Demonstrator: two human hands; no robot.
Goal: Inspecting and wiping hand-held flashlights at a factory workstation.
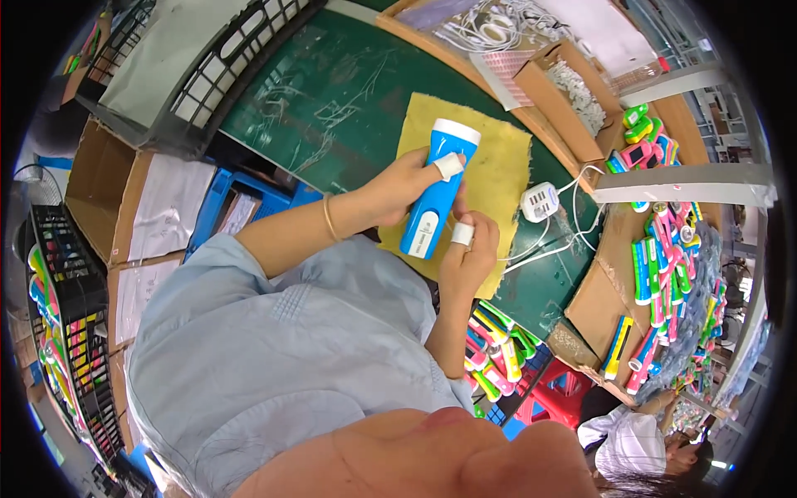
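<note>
A blue flashlight with a white rim and a pale label on its handle is tilted above a yellow cloth. My left hand is closed around its body, thumb across the front with a white wrap on it. Beside the handle's lower part, my right hand has its fingers curled in a pinch, also with a white wrap on the thumb. A thin white cable runs into the right hand; its tip is hidden by the fingers. Right of the cloth lies a white multi-port charger.
The green table has a wooden-edged tray of white cords and a cardboard box of small white parts at its far side. Colourful flashlights pile at right; more sit below. A black crate stands left. Another person is lower right.
</note>
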